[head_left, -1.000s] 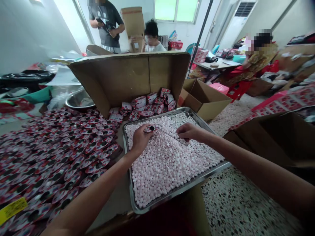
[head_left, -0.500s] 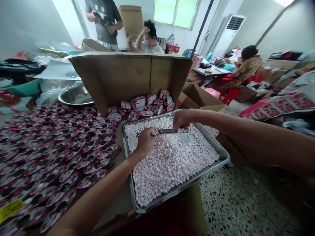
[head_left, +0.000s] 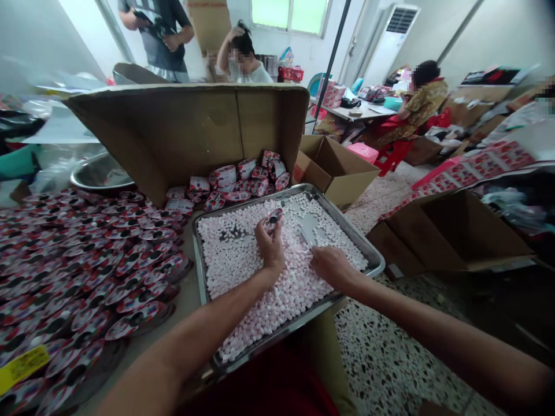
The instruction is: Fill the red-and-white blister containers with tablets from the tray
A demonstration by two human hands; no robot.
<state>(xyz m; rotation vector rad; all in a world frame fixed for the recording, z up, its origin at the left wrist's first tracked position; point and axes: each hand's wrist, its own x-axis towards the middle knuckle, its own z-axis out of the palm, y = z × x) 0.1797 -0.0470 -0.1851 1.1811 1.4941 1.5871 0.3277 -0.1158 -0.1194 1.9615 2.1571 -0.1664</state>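
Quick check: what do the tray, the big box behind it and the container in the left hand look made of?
Tray: metal, likely steel, given its shiny grey rim. Big box: brown cardboard, going by its matte, creased walls. Container: printed card or plastic, from its patterned surface; too small to tell which.

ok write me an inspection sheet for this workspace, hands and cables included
Surface: tan flat worktop, largely covered
Job's things: small pinkish-white pellets in a rectangular silver metal tray; red-and-white printed pack with dark round opening; thin metal tool
Clutter: similar packs crowded at left, more heaped in the open brown cardboard box behind the tray
Hands: left hand holds the printed pack over the tray; right hand grips the thin metal tool
Cables: nothing seen
Surroundings: dark-shirted standing person beyond the box; speckled floor at right
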